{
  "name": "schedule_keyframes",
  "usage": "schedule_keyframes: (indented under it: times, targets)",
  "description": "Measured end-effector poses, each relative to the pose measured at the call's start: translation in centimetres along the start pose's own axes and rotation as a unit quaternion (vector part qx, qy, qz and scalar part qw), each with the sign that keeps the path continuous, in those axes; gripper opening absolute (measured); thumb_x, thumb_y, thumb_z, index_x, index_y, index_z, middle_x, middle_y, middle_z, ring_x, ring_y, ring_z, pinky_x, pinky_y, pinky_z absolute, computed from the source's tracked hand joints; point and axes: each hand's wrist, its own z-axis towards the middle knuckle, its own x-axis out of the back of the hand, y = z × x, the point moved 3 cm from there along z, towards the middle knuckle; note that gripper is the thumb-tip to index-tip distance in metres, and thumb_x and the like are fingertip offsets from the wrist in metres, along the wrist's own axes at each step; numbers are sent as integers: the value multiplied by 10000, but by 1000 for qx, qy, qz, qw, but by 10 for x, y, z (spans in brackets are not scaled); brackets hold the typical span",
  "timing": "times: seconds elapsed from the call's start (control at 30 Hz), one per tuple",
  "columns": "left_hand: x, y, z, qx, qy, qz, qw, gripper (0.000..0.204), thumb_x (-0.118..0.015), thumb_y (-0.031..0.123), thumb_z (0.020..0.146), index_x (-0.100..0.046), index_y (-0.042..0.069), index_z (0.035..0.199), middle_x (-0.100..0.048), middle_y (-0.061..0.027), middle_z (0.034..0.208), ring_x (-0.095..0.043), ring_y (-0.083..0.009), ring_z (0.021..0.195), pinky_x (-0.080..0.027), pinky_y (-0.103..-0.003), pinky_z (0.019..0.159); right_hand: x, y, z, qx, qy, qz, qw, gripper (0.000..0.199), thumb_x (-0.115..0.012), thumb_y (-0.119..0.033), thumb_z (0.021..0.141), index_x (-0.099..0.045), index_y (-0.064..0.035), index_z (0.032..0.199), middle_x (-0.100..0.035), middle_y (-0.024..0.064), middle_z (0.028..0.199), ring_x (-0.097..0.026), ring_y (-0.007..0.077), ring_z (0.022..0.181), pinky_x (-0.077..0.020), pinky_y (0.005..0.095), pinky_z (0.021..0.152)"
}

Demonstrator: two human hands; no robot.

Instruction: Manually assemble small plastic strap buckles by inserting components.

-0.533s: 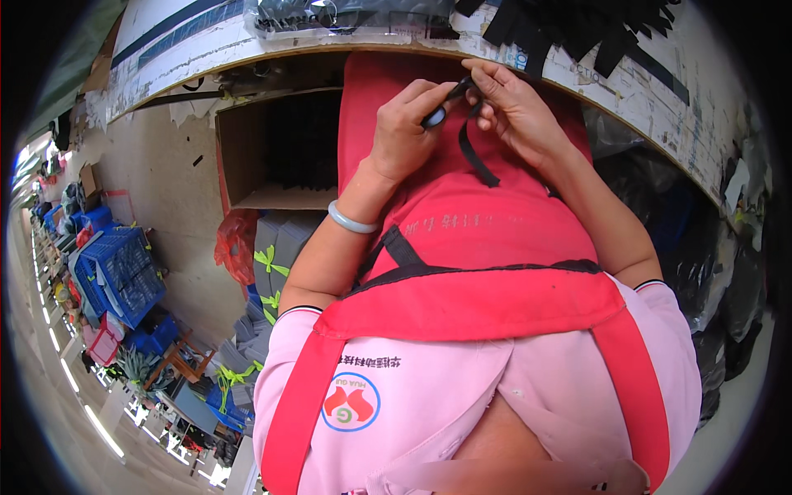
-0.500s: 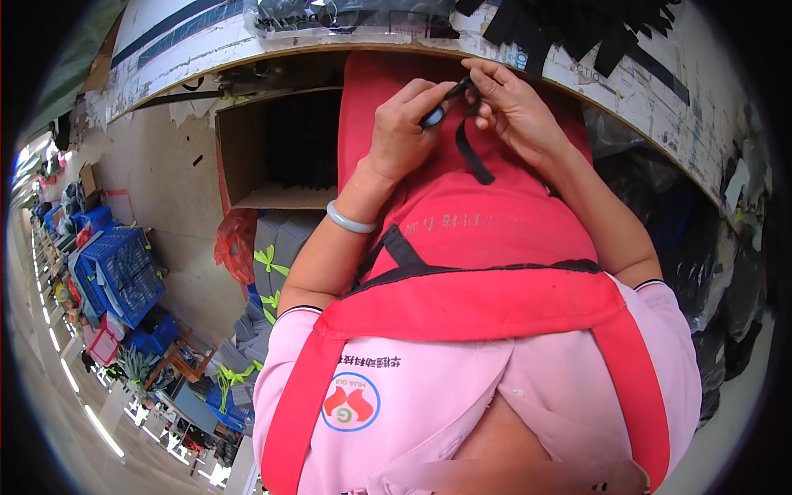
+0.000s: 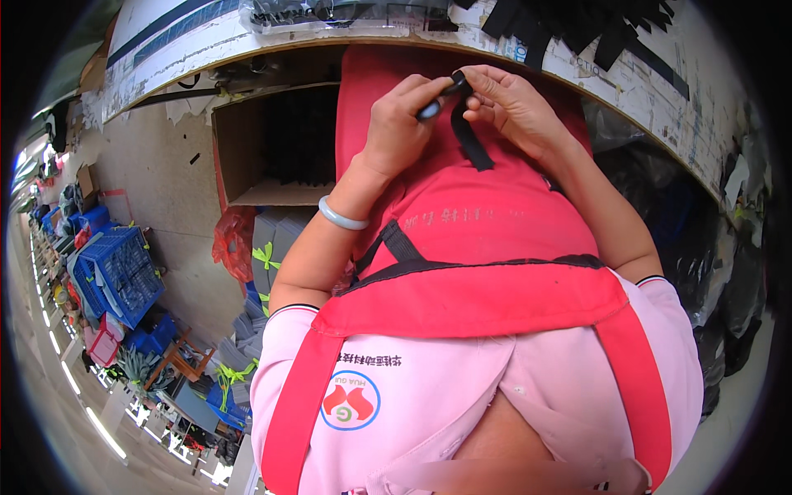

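Both my hands are raised in front of me, close together over the red apron (image 3: pixel 478 198) and just short of the table edge. My left hand (image 3: pixel 400 124) is closed on a small black thing with a rounded blue-grey end (image 3: pixel 428 110); its kind is too small to make out. Thumb and fingers of my right hand (image 3: pixel 516 111) pinch a black webbing strap (image 3: pixel 471 145) near its top. The strap's loose end hangs over the apron. Fingers hide where the strap meets the black thing.
Black straps (image 3: pixel 569 33) lie piled on the worn white table (image 3: pixel 610 91), with a clear plastic package (image 3: pixel 346 16) beside them. Below the table at left stands an open cardboard box (image 3: pixel 280 194). Blue crates (image 3: pixel 120 272) and grey bundles with green ties lie further left. Plastic bags (image 3: pixel 693 264) crowd the right.
The strap's loose end has swung slightly and now hangs broader side on. Both hands have shifted a little, and the grips stay closed.
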Motion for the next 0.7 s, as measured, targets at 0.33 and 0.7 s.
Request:
schedule_keyframes:
  times: [0.33, 0.7]
  targets:
    - [-9, -15, -1, 442, 0, -519, 732, 271, -676, 196, 888, -651, -31, 1034, -622, -70, 673, -569, -112, 505, -417, -215, 401, -7, -7, 0, 232, 45, -308, 922, 160, -661, -99, 892, -647, -24, 1032, -633, 31, 960, -585, 61, 731, -493, 192, 646]
    - [-5, -2, 3, 369, 80, -419, 826, 241, -710, 152, 863, -688, -9, 1040, -628, -33, 683, -524, -63, 491, -384, -201, 404, -16, -22, -16, 121, 67, -268, 953, 134, -643, -115, 907, -619, -11, 988, -621, 19, 736, -568, 55, 548, -485, 190, 501]
